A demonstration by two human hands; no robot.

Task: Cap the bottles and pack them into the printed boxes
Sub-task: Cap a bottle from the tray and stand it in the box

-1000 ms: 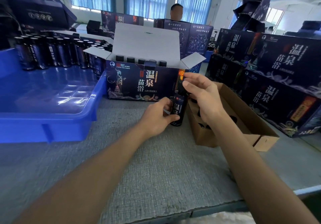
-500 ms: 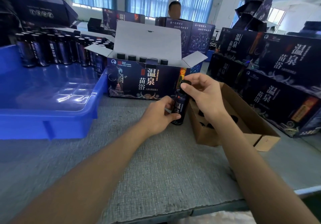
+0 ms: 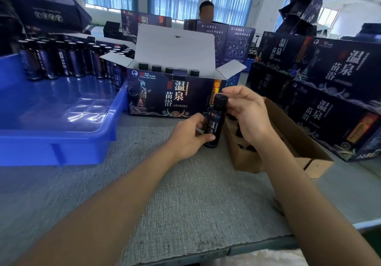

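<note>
Fingers (image 3: 232,91) of the right hand (image 3: 250,119) are curling over the black cap (image 3: 220,100), thumb and forefinger pinching it; contact on the far side is hidden. Left hand (image 3: 183,140) is wrapping the lower body of the bottle (image 3: 214,126), thumb lying across the label.

Bottle is standing upright on the grey table (image 3: 185,199), just in front of the right end of the open printed box (image 3: 171,96) and beside the brown carton (image 3: 288,142).

Handling, as a judgement: small, rigid, light enough for one hand. The glossy label is probably slick, so the grip belongs low on the body, as now, with the cap turned from above. Lifting by the cap looks unwise until it is seated.

Five capped tops are showing in the box's back row. More dark bottles (image 3: 61,59) are crowding the far end of the blue tray (image 3: 61,142).

Writing: box front is reading "PICC" at top left and large 温泉 苗浴 at centre; the same characters are repeating on the stacked boxes (image 3: 334,92) at right. Bottle label print is too partial to read.
</note>
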